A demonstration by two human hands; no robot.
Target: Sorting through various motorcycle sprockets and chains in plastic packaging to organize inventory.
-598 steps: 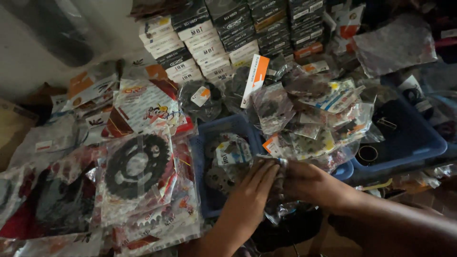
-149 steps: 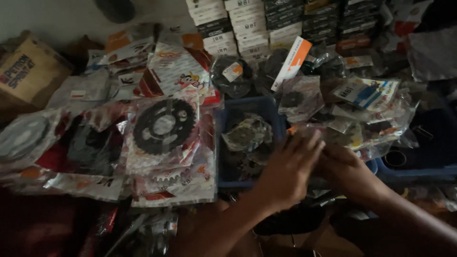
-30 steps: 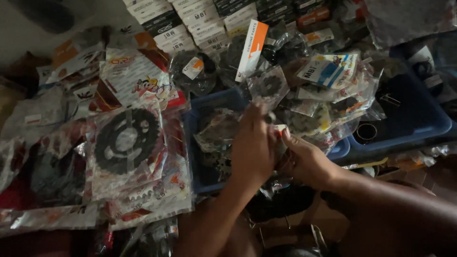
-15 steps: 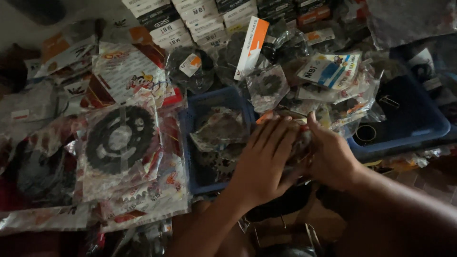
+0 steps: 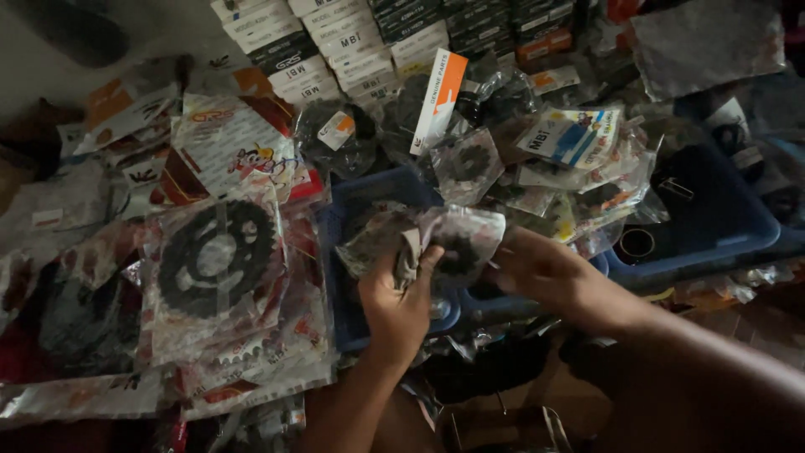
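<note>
1. The left hand (image 5: 401, 306) is clenched on a clear plastic bag (image 5: 436, 239) with a small dark sprocket inside, thumb pressing the crumpled top.
2. The right hand (image 5: 545, 273) touches the same bag from the right side, fingers curled at its edge; whether it truly grips is hard to tell.
3. The bag is held just above a blue tray (image 5: 356, 277) at the middle of the pile.
4. To the left lies a large black sprocket (image 5: 216, 256) in a clear packet, on top of other packets.
5. A second blue tray (image 5: 721, 226) sits to the right, partly covered by more bagged parts.
6. Stacked boxes (image 5: 335, 42) line the far edge, with a white and orange box (image 5: 438, 99) leaning in front.
</note>
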